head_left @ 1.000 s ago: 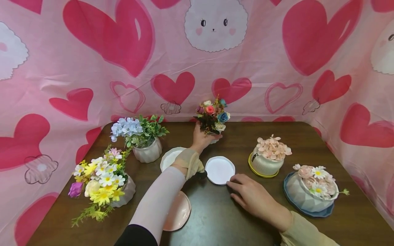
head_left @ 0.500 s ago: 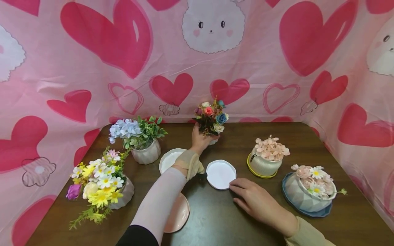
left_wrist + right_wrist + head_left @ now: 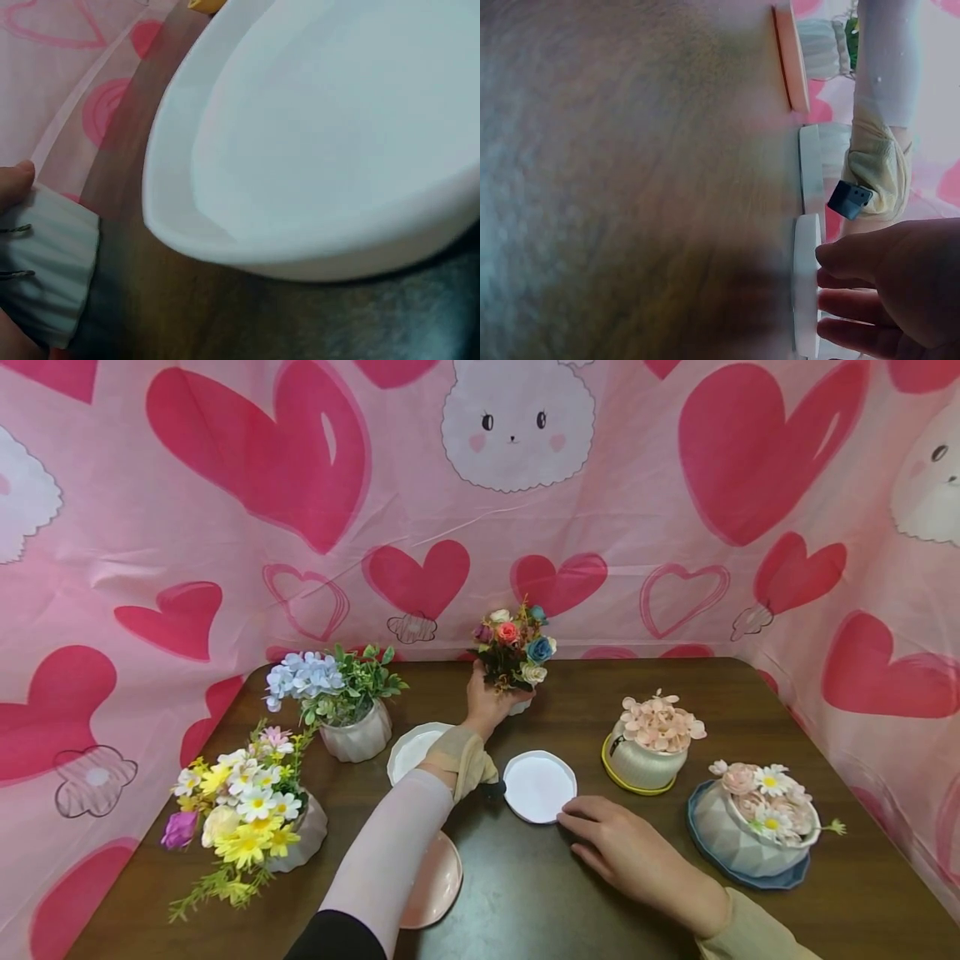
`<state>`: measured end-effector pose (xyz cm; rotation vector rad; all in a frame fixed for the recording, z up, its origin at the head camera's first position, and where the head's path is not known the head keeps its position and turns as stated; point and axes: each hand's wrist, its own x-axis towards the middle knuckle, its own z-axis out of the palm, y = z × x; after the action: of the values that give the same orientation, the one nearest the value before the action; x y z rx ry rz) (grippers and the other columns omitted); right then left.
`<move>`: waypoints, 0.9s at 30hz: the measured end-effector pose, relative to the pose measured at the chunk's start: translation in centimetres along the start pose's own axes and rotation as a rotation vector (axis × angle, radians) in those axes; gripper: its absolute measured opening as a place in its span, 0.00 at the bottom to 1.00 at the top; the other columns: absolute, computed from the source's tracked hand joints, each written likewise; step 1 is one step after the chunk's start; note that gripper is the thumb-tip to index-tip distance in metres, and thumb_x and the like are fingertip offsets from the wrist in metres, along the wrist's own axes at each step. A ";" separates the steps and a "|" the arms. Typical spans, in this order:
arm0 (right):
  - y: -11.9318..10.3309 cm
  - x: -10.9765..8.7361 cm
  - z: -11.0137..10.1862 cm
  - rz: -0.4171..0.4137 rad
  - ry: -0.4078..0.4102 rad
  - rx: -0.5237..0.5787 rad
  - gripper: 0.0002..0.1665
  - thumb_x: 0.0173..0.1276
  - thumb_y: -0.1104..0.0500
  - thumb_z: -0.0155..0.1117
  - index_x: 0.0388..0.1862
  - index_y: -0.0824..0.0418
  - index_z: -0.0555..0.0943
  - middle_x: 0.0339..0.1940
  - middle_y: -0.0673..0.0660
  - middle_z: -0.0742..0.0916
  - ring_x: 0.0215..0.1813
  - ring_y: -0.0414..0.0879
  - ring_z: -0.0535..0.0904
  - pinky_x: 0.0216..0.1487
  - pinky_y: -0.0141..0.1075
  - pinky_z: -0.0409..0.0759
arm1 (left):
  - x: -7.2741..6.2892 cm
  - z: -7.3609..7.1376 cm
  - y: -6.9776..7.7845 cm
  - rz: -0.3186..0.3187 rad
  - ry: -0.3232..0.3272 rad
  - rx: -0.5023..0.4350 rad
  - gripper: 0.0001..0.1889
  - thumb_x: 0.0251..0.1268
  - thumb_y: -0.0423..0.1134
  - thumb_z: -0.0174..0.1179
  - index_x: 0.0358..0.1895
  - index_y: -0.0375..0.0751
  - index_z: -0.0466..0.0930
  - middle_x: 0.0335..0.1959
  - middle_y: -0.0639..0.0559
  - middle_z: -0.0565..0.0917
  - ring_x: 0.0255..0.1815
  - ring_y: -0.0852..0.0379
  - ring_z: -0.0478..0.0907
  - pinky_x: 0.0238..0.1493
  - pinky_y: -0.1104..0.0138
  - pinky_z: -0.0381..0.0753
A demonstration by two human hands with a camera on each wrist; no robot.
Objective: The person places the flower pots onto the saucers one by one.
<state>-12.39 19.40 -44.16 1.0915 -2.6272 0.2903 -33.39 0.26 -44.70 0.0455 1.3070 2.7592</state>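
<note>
At the back of the table, my left hand [image 3: 487, 703] grips a small white pleated pot [image 3: 49, 262] that holds multicoloured roses [image 3: 517, 647]. The pot is mostly hidden by the hand in the head view. Near the table's middle lies a round white saucer [image 3: 540, 787], and it fills much of the left wrist view. My right hand [image 3: 626, 852] touches the saucer's near right rim with its fingertips, its fingers loosely bent. In the right wrist view the fingers [image 3: 855, 304] lie against the saucer's edge [image 3: 805, 289].
Partly behind my left arm are another white saucer [image 3: 408, 752] and a pink saucer [image 3: 438, 889]. Pots with blue flowers [image 3: 356, 735] and yellow-white flowers [image 3: 303, 839] stand left. Rightward, peach [image 3: 648, 764] and pink-white [image 3: 765, 843] flower pots stand on yellow and blue saucers.
Over the first half second, the white saucer and my right hand shift slightly toward me and to the right. The left hand keeps its hold on the rose pot. The head view tilts slightly.
</note>
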 end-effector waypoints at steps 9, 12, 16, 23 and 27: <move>0.1 0.0 -0.3 0.006 -0.060 0.020 0.21 0.59 0.59 0.73 0.52 0.57 0.85 0.52 0.53 0.85 0.55 0.46 0.82 0.53 0.43 0.83 | -0.2 0.0 0.1 -0.014 0.053 -0.065 0.34 0.69 0.20 0.49 0.75 0.46 0.55 0.78 0.46 0.59 0.74 0.46 0.61 0.61 0.28 0.62; 0.2 0.0 -0.3 -0.006 -0.042 0.018 0.20 0.58 0.60 0.73 0.51 0.57 0.86 0.51 0.53 0.85 0.54 0.47 0.82 0.53 0.43 0.83 | -0.4 0.0 0.1 -0.007 0.045 -0.053 0.33 0.70 0.21 0.49 0.75 0.46 0.55 0.78 0.45 0.60 0.74 0.45 0.62 0.60 0.28 0.63; 0.2 0.2 -0.3 -0.010 -0.029 0.017 0.18 0.58 0.61 0.74 0.49 0.56 0.87 0.49 0.52 0.86 0.52 0.46 0.83 0.52 0.43 0.84 | -0.6 0.0 0.0 -0.008 0.036 -0.094 0.30 0.74 0.25 0.45 0.75 0.47 0.55 0.78 0.44 0.59 0.74 0.42 0.61 0.60 0.27 0.61; 0.4 0.6 -0.4 -0.010 -0.033 0.028 0.15 0.57 0.63 0.74 0.45 0.56 0.88 0.45 0.50 0.87 0.49 0.44 0.83 0.50 0.40 0.84 | -0.9 -0.1 -0.1 0.011 0.051 0.040 0.35 0.64 0.17 0.53 0.72 0.43 0.59 0.77 0.43 0.63 0.74 0.45 0.63 0.56 0.29 0.69; 0.5 0.9 -0.3 -0.001 -0.030 0.030 0.14 0.57 0.63 0.74 0.44 0.55 0.88 0.44 0.49 0.87 0.48 0.43 0.83 0.49 0.40 0.84 | -1.0 -0.2 0.1 0.042 0.057 0.246 0.40 0.55 0.19 0.64 0.72 0.44 0.62 0.75 0.45 0.66 0.74 0.47 0.64 0.54 0.38 0.78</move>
<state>-13.30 19.31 -43.60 1.1146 -2.6565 0.3162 -32.45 -0.06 -44.76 0.0115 1.6712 2.6345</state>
